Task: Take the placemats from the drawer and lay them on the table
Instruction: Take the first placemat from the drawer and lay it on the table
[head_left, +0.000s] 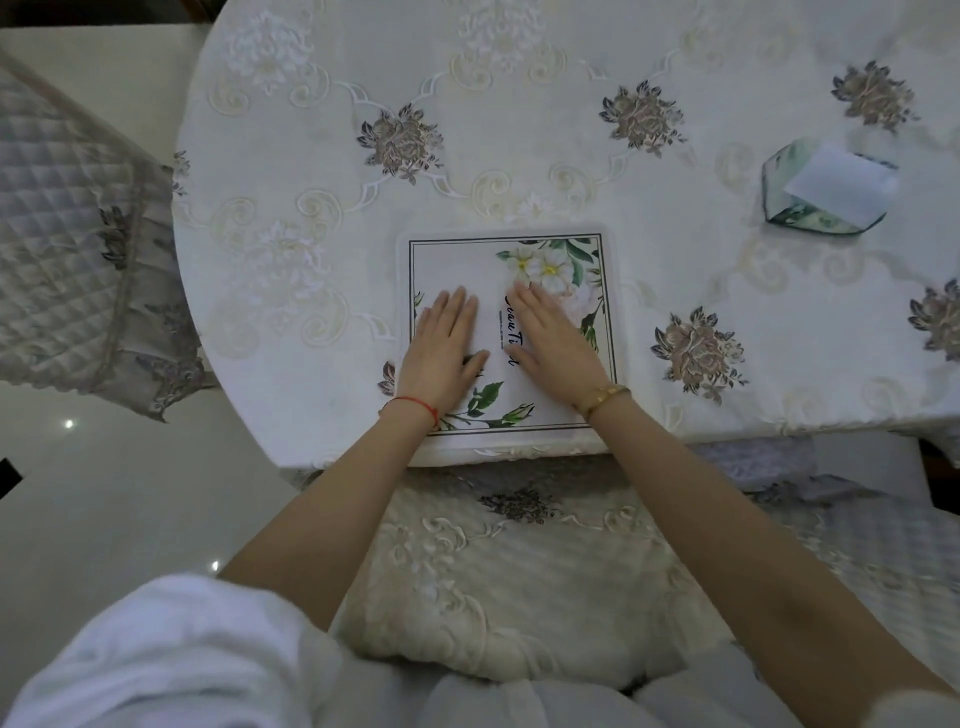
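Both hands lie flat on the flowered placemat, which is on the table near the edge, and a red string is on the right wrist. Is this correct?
Not quite. In the head view the red string is on the left wrist; the right wrist has a gold bracelet. The rest holds: left hand and right hand lie flat on the placemat near the table edge.

My left hand (445, 347) and right hand (551, 343) lie flat, palms down and fingers spread, side by side on a square floral placemat (457, 265) at the lower centre of the round table (519, 130), close to its near edge. At the right of the frame a glass dish (779, 197) holding a white paper (841, 182) sits well apart. A quilted chair (57, 218) stands at the left.
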